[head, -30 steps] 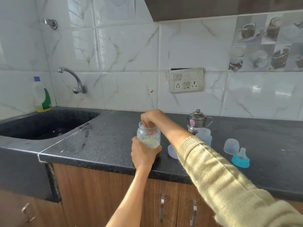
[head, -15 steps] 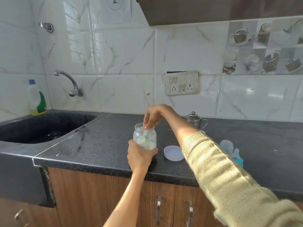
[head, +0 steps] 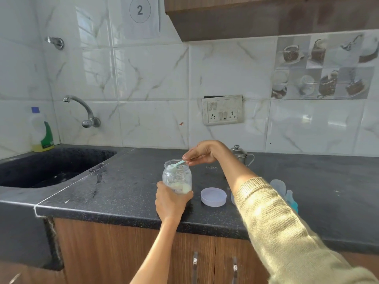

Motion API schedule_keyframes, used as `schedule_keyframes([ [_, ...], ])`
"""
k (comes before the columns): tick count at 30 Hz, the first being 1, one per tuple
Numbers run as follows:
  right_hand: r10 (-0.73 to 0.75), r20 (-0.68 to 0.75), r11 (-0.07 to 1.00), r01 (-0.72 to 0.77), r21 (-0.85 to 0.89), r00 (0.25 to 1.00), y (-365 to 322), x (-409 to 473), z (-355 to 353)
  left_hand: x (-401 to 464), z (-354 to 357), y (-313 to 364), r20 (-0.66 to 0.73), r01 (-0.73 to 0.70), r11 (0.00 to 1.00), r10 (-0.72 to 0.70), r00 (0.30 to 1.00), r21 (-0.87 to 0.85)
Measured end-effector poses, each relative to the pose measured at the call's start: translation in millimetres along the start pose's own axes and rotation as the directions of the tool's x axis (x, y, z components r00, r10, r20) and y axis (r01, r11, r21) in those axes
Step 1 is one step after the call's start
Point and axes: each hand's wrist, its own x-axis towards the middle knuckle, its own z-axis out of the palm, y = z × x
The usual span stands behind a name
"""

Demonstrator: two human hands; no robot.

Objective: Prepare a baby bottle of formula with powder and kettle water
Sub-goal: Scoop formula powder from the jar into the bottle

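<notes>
At the counter's front edge, centre: the powder jar (head: 177, 177) stands on the black counter (head: 127, 193), lid off, pale powder lying in its bottom.
Left hand (head: 169, 201): fingers curled round the jar's lower half, clamped on it from 6 o'clock.
Scoop (head: 176, 164): pale blue, bowl heaped with powder at the jar's mouth, handle pointing to 3 o'clock.
Right hand (head: 202, 153): fingertips pinched together on the scoop handle, just above the jar's rim at 2 o'clock.
Lid (head: 213, 196): lies flat on the counter just beside the jar at 3 o'clock.
Bottle parts (head: 284, 191): clear cap and teal collar at 3 o'clock, partly hidden behind the sleeve (head: 287, 232).
Steel kettle (head: 241, 154): near the wall at 1 o'clock, behind the right wrist.
Sink (head: 51, 167): at 9 o'clock, tap (head: 82, 107) above it, 1 soap bottle (head: 41, 130) in the corner.
</notes>
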Motion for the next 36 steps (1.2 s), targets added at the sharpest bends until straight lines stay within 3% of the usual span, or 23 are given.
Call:
schedule_keyframes([
  [6,0.009,-0.065,0.959,0.010,0.285,0.998,20,3,-9,1,1,-1,-0.008,-0.005,1.000,0.005,1.000,0.008],
  [18,-0.006,-0.108,0.912,0.050,0.407,0.994,34,-5,-19,-1,4,1,-0.022,-0.026,1.000,0.026,0.999,-0.013],
  [25,-0.045,-0.169,0.888,0.117,0.445,0.985,20,-42,-52,2,-1,1,-0.094,-0.176,0.984,0.173,0.980,-0.021],
  [29,-0.028,-0.260,0.893,0.141,0.427,0.965,35,-72,-89,-14,5,3,-0.202,-0.392,0.916,0.401,0.894,0.082],
  [31,-0.007,-0.306,0.888,0.147,0.436,0.952,47,-87,-105,-32,17,6,-0.150,-0.478,0.874,0.486,0.861,0.087],
  [36,0.044,-0.385,0.890,0.139,0.435,0.922,77,-115,-126,-72,54,30,0.146,-0.561,0.828,0.554,0.820,0.008],
])
